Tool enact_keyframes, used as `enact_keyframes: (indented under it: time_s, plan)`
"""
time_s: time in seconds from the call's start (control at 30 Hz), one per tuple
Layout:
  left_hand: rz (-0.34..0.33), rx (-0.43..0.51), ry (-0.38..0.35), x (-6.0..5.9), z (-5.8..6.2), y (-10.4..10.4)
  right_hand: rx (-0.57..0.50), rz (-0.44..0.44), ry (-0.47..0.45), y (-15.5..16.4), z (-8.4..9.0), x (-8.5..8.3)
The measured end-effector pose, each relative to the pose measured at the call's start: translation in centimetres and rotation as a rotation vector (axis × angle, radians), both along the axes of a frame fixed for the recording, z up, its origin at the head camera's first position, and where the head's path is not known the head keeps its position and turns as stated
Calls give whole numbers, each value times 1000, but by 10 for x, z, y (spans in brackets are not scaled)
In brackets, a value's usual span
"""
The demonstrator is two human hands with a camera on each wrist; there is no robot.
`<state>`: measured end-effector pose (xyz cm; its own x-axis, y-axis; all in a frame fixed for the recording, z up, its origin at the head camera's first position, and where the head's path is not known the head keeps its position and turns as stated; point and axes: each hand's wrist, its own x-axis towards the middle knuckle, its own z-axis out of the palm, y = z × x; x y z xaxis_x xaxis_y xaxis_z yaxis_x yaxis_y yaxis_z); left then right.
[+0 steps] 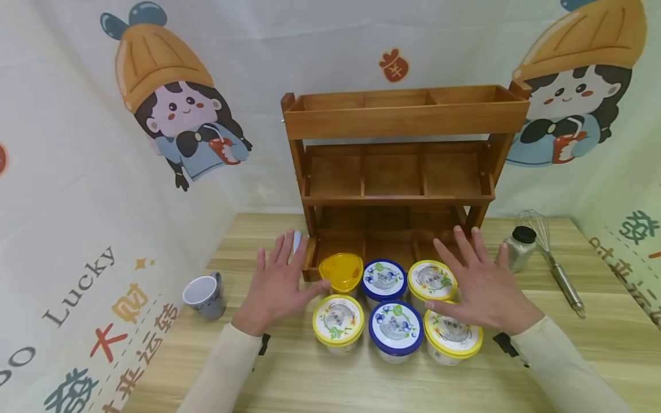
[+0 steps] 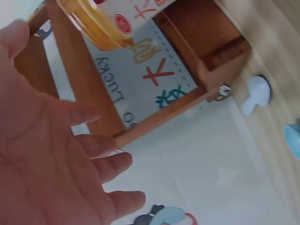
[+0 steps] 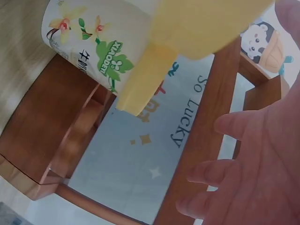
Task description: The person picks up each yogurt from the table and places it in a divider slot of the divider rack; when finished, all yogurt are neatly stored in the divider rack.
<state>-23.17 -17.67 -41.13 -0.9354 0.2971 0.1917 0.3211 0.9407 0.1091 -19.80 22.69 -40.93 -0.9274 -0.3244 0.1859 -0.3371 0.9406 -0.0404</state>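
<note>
My left hand (image 1: 279, 289) hovers palm down, fingers spread, at the left side of a group of tubs. Its thumb overlaps the edge of an amber-lidded jar (image 1: 341, 271) in the head view. Across from it, my right hand (image 1: 485, 289) is spread over the right-hand tubs and holds nothing. Between the hands stand two blue-lidded tubs (image 1: 395, 327) in the middle, a yellow-lidded tub (image 1: 338, 321) at front left, and two more yellow-lidded tubs (image 1: 431, 278) on the right. The front right one is partly hidden by my right thumb.
Behind the tubs rises a wooden three-tier rack (image 1: 405, 121) with divided trays. A mug (image 1: 205, 295) stands at the left. On the right are a black-capped jar (image 1: 520, 248) and a whisk (image 1: 560, 275). A light blue item (image 1: 296, 241) lies beside the rack's left foot.
</note>
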Motion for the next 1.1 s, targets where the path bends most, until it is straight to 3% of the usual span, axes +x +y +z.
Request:
enact_keyframes:
  time_s: [0.27, 0.5, 0.83, 1.1]
  plan:
    - [-9, 104, 55, -28, -8, -14, -77, 19, -29, 4, -3, -14]
    - [-6, 228, 28, -48, -11, -18, -150, 50, -47, 10, -7, -21]
    - [-90, 421, 53, -72, -3, -27, -285, 81, -102, 15, -11, -26]
    - [-148, 552, 136, -94, 9, -26, -388, 100, -165, 16, -14, -27]
